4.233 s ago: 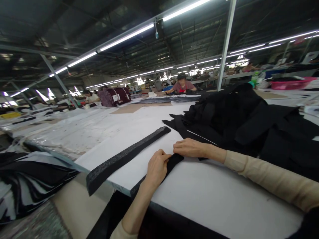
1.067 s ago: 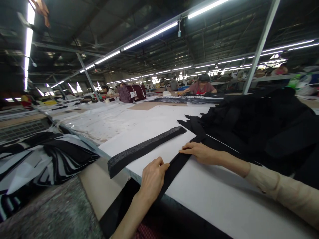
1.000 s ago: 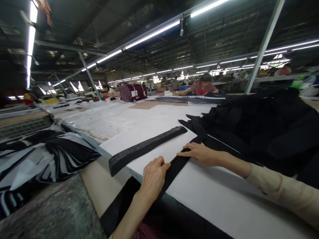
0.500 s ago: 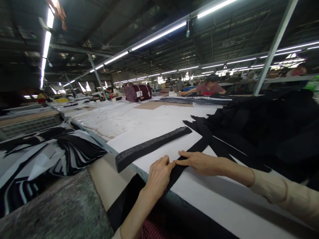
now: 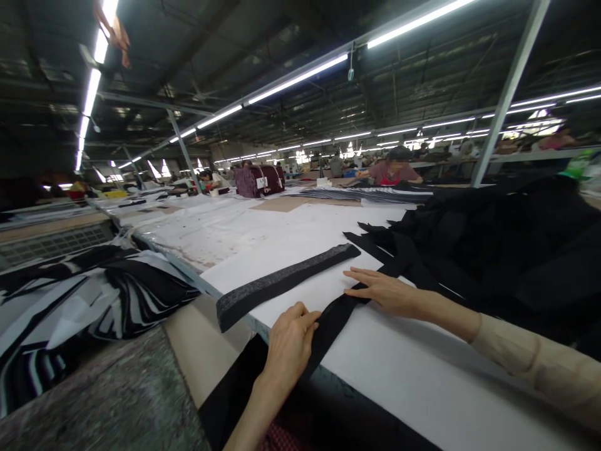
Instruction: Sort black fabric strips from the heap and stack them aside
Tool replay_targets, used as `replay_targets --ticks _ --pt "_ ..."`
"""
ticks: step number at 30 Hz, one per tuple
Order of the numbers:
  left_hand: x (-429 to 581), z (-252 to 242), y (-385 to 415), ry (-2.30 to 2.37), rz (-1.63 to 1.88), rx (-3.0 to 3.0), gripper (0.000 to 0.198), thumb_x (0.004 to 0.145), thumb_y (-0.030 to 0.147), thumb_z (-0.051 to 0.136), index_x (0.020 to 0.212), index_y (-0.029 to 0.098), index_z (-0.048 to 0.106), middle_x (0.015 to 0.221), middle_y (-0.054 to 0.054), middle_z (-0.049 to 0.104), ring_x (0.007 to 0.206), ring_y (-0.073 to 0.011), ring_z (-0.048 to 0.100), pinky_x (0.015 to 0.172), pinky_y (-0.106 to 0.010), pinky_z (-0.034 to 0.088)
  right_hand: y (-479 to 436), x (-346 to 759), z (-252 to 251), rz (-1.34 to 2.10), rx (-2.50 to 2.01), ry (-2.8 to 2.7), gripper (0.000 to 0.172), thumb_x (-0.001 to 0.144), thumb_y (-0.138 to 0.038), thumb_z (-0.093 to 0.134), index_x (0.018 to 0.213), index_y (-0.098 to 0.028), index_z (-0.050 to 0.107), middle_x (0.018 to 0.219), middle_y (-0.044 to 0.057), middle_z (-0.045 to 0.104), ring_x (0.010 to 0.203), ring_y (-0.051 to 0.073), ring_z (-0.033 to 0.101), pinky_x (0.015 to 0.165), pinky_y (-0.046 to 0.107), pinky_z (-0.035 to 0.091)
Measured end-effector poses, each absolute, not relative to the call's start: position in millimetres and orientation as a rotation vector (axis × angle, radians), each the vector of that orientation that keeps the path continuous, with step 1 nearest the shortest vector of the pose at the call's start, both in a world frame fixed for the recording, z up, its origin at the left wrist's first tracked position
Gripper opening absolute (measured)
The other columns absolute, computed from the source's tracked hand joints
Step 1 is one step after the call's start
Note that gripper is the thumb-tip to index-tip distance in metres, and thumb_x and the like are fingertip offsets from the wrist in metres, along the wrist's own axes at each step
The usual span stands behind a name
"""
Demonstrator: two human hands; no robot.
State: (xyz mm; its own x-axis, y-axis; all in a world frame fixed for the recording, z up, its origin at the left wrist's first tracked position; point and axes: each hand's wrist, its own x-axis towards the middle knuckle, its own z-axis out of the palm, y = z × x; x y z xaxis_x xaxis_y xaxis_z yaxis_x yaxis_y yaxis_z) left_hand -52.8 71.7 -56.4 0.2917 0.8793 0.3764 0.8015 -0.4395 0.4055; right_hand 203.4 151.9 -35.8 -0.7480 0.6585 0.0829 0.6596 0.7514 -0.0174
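Note:
My left hand (image 5: 292, 341) pinches the edge of a black fabric strip (image 5: 334, 319) at the near edge of the white-covered table (image 5: 394, 363). The strip runs back under my right hand (image 5: 387, 293), whose fingers are spread and rest on or just over it. Its near end drops past the table edge, partly hidden by my left hand and forearm. Beyond my hands lies a separate stack of narrow dark strips (image 5: 286, 275) with a speckled grey side, one end jutting over the table edge.
A large heap of black fabric (image 5: 507, 244) covers the table's right side. Black and white cut pieces (image 5: 136, 294) lie at the left. Farther back are a maroon bundle (image 5: 260, 180) and a person (image 5: 389, 169) leaning over fanned pieces (image 5: 357, 194). A metal post (image 5: 509, 100) rises at right.
My hands have moved apart: the left has drawn slightly toward me with the strip's edge, and the right has slid away along the strip. The strip between them looks raised and creased.

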Motion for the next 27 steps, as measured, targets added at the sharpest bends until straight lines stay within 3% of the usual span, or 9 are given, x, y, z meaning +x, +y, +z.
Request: replay_targets --ticks 4,9,15,20,23,27 --pt "-57.4 -60.3 74.8 1.561 0.876 2.416 0.027 0.087 0.017 0.046 0.098 0.029 0.068 0.077 -0.001 0.054 0.074 -0.0139 0.053 0.065 -0.023 0.04 147.8 193.3 -31.6 0.049 -1.018 -2.873 0.072 0.063 0.011 0.033 0.126 -0.02 0.052 0.122 0.009 0.051 0.114 0.019 0.047 0.096 0.033 0.039" --pt "-75.7 -60.4 75.8 1.568 0.823 2.44 0.027 0.088 0.018 0.046 0.095 0.03 0.069 0.079 -0.001 0.055 0.074 -0.0133 0.054 0.064 -0.023 0.039 144.0 183.7 -27.1 0.075 -1.087 -2.979 0.076 0.066 0.01 0.034 0.133 -0.025 0.044 0.117 0.011 0.05 0.106 0.021 0.052 0.088 0.032 0.043" --pt "-88.8 -65.0 73.7 1.512 0.808 2.643 0.03 0.091 0.021 0.039 0.098 0.027 0.068 0.082 -0.003 0.055 0.071 -0.0126 0.052 0.062 -0.023 0.039 125.8 163.3 -24.0 -0.077 -1.117 -3.003 0.077 0.071 0.007 0.037 0.137 -0.033 0.034 0.095 0.01 0.05 0.07 0.014 0.056 0.065 0.024 0.044" --pt "-93.3 -68.2 72.4 1.456 0.86 2.747 0.032 0.092 0.02 0.036 0.099 0.025 0.067 0.083 -0.004 0.055 0.073 -0.0133 0.051 0.065 -0.024 0.041 116.4 149.8 -20.2 -0.129 -1.151 -3.068 0.081 0.072 0.008 0.035 0.138 -0.038 0.026 0.094 0.012 0.054 0.083 0.022 0.06 0.069 0.032 0.047" --pt "-95.0 -66.3 71.3 1.441 0.848 2.721 0.032 0.092 0.021 0.035 0.1 0.025 0.066 0.084 -0.004 0.055 0.072 -0.0129 0.052 0.065 -0.023 0.041 116.0 148.4 -23.0 -0.068 -1.201 -3.037 0.083 0.071 0.009 0.035 0.136 -0.042 0.028 0.115 0.015 0.052 0.104 0.032 0.055 0.075 0.042 0.048" --pt "-85.7 -61.2 69.1 1.472 0.824 2.629 0.03 0.091 0.021 0.039 0.099 0.026 0.066 0.082 -0.002 0.055 0.074 -0.0129 0.053 0.066 -0.023 0.042 129.2 161.7 -29.5 0.031 -1.167 -3.029 0.088 0.067 0.012 0.035 0.136 -0.043 0.028 0.138 0.013 0.036 0.122 0.038 0.038 0.086 0.052 0.043"
